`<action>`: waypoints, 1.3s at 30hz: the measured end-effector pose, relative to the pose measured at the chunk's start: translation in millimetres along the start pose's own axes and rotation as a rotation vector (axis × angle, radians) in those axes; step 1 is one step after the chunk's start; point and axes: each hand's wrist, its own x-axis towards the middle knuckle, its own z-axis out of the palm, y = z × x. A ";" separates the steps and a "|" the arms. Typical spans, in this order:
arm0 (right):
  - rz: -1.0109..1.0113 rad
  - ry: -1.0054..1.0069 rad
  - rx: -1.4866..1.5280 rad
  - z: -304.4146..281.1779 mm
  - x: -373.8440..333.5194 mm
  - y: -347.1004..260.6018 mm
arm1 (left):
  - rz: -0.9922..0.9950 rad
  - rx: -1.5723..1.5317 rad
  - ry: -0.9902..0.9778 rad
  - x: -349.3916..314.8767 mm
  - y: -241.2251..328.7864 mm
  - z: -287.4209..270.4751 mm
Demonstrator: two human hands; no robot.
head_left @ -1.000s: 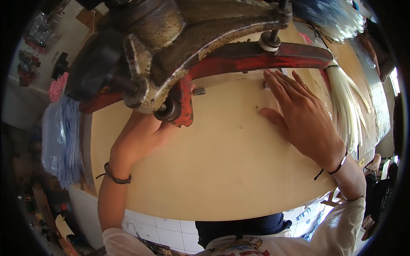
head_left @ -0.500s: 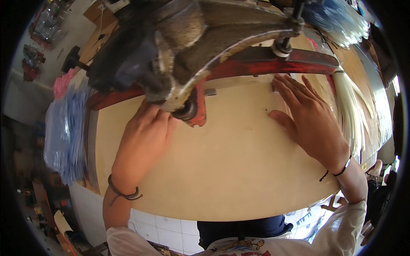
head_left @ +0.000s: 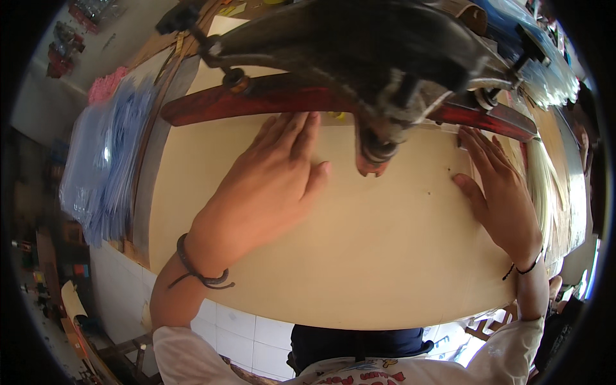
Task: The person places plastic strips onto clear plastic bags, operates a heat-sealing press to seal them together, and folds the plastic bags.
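Note:
My left hand point(head_left: 276, 173) lies flat on a beige board point(head_left: 359, 263). Its fingers stretch forward to the lower edge of a long red bar point(head_left: 256, 96), with the thumb apart. My right hand point(head_left: 504, 199) also rests open on the board, fingertips near the bar's right end, at a small dark piece and what looks like a clear plastic edge. The red bar hangs beneath a dark metal machine head point(head_left: 372, 48). Between my hands, a red forked tab point(head_left: 372, 168) juts from it toward me. Neither hand visibly grips anything.
Stacked bluish clear plastic sheets point(head_left: 106, 160) hang over the table's left edge, beside something pink point(head_left: 107, 85). Long pale strips point(head_left: 540, 186) lie right of my right hand. More clear plastic point(head_left: 536, 61) is heaped at the far right. Knobbed bolts rise from the machine.
My left hand's fingers, earlier hidden beneath the machine head, now lie stretched out in sight, further right. The view has shifted, and the machine head appears further right. My right hand stays flat.

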 end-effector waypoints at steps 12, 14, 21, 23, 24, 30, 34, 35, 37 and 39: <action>0.049 -0.102 -0.013 -2.6 -1.3 -5.8 | 0.031 -0.004 0.013 -7.2 -3.6 5.8; 0.046 -0.093 -0.007 -2.6 -2.3 -4.4 | 0.052 -0.027 0.012 -4.6 -1.6 6.4; 0.013 -0.070 -0.010 0.0 0.8 -1.6 | -0.097 -0.068 -0.110 -4.2 -1.6 -1.8; -0.019 -0.045 -0.039 4.8 -2.3 4.4 | -0.082 -0.079 -0.110 -0.7 1.8 -1.4; -0.005 -0.039 -0.048 2.2 -3.9 4.9 | -0.091 -0.083 -0.109 0.3 3.3 -3.2; -0.009 -0.034 -0.019 1.7 -6.5 5.0 | -0.091 -0.060 -0.131 -1.1 4.7 -4.8; -0.010 -0.022 -0.028 3.6 -6.6 3.5 | -0.074 -0.083 -0.106 -0.3 4.9 -4.8; -0.008 -0.012 -0.035 5.4 -6.5 3.1 | -0.092 -0.069 -0.135 -0.1 5.2 -6.3; -0.048 0.009 -0.082 5.0 -7.2 1.3 | -0.092 -0.057 -0.157 2.0 5.0 -7.5; -0.109 0.017 -0.168 10.4 -9.8 0.4 | -0.073 -0.083 -0.147 2.5 3.5 -6.9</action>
